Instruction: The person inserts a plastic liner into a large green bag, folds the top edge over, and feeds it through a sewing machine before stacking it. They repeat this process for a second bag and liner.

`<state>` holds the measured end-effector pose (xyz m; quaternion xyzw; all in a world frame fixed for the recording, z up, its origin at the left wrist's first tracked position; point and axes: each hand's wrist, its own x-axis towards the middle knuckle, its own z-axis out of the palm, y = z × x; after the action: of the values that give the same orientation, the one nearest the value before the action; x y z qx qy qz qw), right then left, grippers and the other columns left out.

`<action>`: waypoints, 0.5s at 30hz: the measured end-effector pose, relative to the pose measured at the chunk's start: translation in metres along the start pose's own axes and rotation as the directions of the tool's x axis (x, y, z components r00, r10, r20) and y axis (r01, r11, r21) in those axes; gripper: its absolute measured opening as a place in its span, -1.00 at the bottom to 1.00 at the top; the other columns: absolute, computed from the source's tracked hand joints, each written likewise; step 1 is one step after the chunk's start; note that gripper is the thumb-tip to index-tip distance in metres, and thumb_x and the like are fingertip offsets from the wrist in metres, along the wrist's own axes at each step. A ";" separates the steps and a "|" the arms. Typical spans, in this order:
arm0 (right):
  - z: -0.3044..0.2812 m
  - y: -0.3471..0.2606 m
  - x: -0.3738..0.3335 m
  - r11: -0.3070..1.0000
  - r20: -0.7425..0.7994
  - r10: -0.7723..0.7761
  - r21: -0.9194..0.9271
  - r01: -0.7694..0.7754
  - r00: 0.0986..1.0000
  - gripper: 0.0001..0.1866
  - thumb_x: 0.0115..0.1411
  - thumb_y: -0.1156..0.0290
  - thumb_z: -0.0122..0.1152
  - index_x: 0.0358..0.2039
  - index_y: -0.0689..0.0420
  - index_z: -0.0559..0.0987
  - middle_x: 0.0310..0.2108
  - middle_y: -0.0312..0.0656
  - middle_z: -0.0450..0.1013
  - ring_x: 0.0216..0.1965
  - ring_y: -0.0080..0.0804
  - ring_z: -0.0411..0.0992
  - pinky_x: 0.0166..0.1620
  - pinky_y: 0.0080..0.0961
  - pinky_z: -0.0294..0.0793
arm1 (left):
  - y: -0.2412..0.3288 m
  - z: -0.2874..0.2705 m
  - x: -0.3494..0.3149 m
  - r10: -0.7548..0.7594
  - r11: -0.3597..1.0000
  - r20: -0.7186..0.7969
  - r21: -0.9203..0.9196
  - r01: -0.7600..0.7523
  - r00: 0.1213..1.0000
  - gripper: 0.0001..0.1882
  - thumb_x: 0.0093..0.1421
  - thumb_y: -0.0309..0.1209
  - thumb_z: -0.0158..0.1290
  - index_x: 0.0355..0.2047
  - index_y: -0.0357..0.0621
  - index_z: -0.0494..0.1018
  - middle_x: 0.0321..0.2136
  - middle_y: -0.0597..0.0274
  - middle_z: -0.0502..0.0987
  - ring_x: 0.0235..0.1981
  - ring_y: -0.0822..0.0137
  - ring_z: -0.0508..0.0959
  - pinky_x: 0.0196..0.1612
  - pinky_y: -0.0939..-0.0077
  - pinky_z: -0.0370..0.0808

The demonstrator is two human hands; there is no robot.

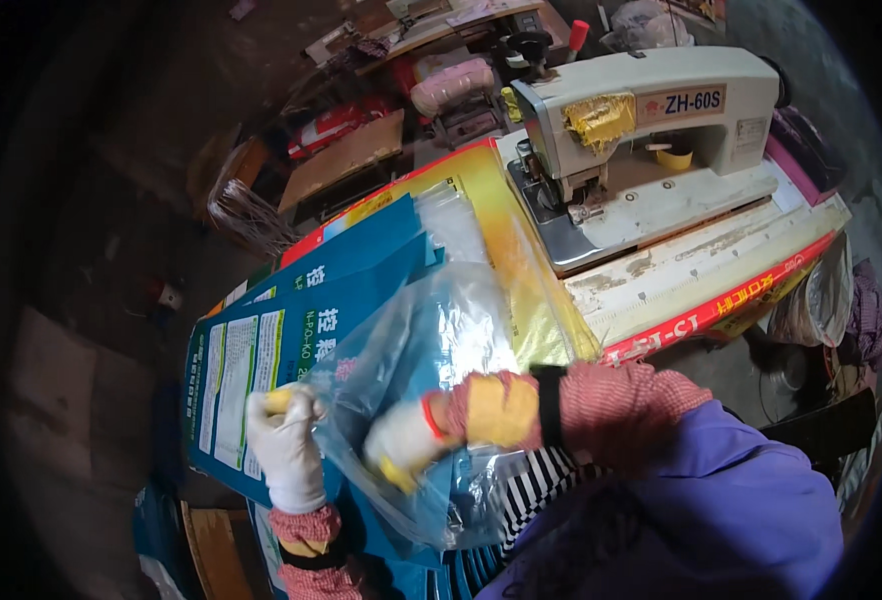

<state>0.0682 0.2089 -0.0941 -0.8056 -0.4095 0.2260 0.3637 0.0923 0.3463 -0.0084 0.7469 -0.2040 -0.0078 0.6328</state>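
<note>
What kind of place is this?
Probably a sewing workshop, perhaps for bags. A big white sewing machine stands on the worktable, and blue printed bags lie beside it with a clear plastic bag.

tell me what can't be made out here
All in the head view:
Right hand: blurred; whether it grips the clear bag is unclear.
Left sleeve: cut off by the lower edge.
Blue bags: lower ones covered by those on top.
Sewing machine: needle too small to make out.
</note>
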 end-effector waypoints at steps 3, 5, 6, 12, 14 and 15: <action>-0.066 0.066 0.005 0.979 -0.641 0.098 -0.076 -0.190 0.762 -0.81 -0.11 0.27 0.16 -0.55 0.12 0.56 -0.57 -0.05 0.47 -0.50 -0.13 0.45 -0.45 -0.28 0.38 | 0.031 -0.041 -0.008 0.140 0.990 -0.286 0.026 -0.138 0.948 -0.82 0.13 -0.45 0.07 -0.39 -0.21 0.28 -0.60 0.31 0.35 -0.54 0.50 0.39 -0.45 0.68 0.33; -0.080 0.126 -0.031 0.948 -0.817 0.208 0.033 -0.316 0.538 -0.64 -0.03 0.20 0.15 -0.20 0.04 0.49 -0.33 -0.09 0.48 -0.35 -0.17 0.46 -0.30 -0.29 0.42 | 0.064 -0.074 -0.017 0.573 0.766 -0.215 0.483 -0.424 0.791 -0.79 0.18 -0.32 0.03 -0.37 -0.21 0.32 -0.59 0.34 0.33 -0.49 0.49 0.42 -0.42 0.60 0.37; -0.087 0.106 -0.054 0.828 -0.824 0.321 0.004 -0.560 0.468 -0.52 0.02 0.14 0.14 -0.03 0.00 0.43 -0.18 -0.10 0.46 -0.23 -0.18 0.46 -0.18 -0.28 0.43 | 0.074 -0.090 -0.021 0.787 0.286 0.117 0.801 -0.526 0.606 -0.76 0.21 -0.27 -0.02 -0.38 -0.21 0.35 -0.59 0.36 0.33 -0.46 0.48 0.44 -0.41 0.53 0.39; -0.082 0.095 -0.051 -0.281 -0.545 0.695 0.395 0.875 0.469 -0.35 0.11 -0.18 -0.06 0.07 0.01 0.32 -0.01 -0.14 0.33 0.00 -0.10 0.31 0.03 -0.11 0.25 | 0.059 -0.039 -0.059 0.161 0.893 -0.015 0.427 -0.140 0.987 -0.84 0.15 -0.43 0.01 -0.41 -0.17 0.24 -0.58 0.30 0.36 -0.60 0.50 0.39 -0.48 0.62 0.38; -0.097 0.106 -0.046 -0.726 -0.663 0.509 0.012 0.688 0.549 -0.34 0.10 -0.23 -0.11 0.01 0.04 0.39 -0.08 -0.13 0.37 -0.03 -0.11 0.32 0.02 -0.11 0.25 | 0.044 -0.008 -0.091 0.036 0.818 0.687 0.397 -0.417 0.726 -0.83 0.16 -0.35 -0.01 -0.51 -0.15 0.34 -0.61 0.31 0.38 -0.62 0.48 0.37 -0.54 0.61 0.32; -0.101 0.109 -0.039 -0.884 -0.733 0.347 -0.464 -0.056 0.586 -0.33 0.10 -0.25 -0.13 -0.02 0.06 0.43 -0.12 -0.12 0.39 -0.04 -0.11 0.32 0.02 -0.10 0.24 | 0.027 0.009 -0.106 0.126 0.884 0.856 0.131 -0.448 0.500 -0.76 0.19 -0.28 -0.02 -0.55 -0.12 0.39 -0.63 0.36 0.33 -0.60 0.53 0.30 -0.56 0.67 0.22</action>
<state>0.1674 0.0921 -0.1116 -0.6588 0.0426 -0.0711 -0.7477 -0.0158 0.3678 -0.0108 0.7043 -0.5985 -0.2160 0.3150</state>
